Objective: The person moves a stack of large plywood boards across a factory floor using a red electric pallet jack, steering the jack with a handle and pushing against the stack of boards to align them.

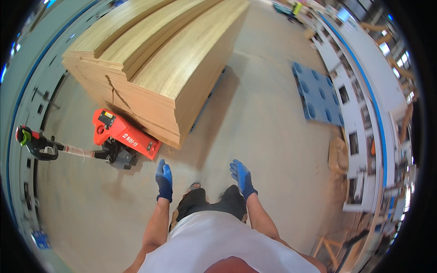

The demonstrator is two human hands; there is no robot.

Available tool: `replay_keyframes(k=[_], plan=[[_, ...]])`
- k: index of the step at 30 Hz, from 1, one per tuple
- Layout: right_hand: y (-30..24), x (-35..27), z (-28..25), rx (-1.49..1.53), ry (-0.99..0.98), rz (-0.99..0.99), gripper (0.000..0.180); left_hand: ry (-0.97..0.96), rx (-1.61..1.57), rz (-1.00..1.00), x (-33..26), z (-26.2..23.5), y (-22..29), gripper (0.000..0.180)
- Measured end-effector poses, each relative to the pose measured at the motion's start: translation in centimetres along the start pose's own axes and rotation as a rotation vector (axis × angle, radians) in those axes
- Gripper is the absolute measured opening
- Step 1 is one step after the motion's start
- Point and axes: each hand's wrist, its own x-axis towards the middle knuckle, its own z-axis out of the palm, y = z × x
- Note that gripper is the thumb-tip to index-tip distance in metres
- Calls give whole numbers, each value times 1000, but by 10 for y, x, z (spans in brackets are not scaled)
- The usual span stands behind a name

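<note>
My left hand [164, 180], in a blue work glove with a dark cuff, hangs in the air just ahead of my legs. Its fingers point forward and it holds nothing. On the other side, my right hand [242, 177] wears a matching glove, with fingers stretched out and apart from anything. Nearest to my left hand is a red electric pallet jack [119, 132], whose black control handle [42, 146] leans out to the left. A tall stack of wood-grain panels [182, 68] rests behind the jack's red body, its top stepped into several layers.
A blue plastic pallet [317, 94] lies on the floor at the right. Long machines with blue edge stripes, a white one [364, 91] at the right and a grey one [34, 86] at the left, flank the concrete floor [268, 127]. Far off stands a person in a yellow vest [296, 9].
</note>
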Motion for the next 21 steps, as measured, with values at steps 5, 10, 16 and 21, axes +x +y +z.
replay_keyframes(k=[5, 10, 16, 21], plan=[[-47, 78, -79, -181, -135, 117, 56, 256, -35, -152, -55, 56, 0, 34], [-91, 151, -149, -501, -467, 127, 49, 823, -249, -278, -151, 111, -75, 28], [-144, 202, -211, -562, -551, 194, 54, 879, -372, -761, -297, 237, -84, 30], [-195, 214, -262, -602, -546, 102, 54, 984, -401, -793, -357, 292, -89, 30]])
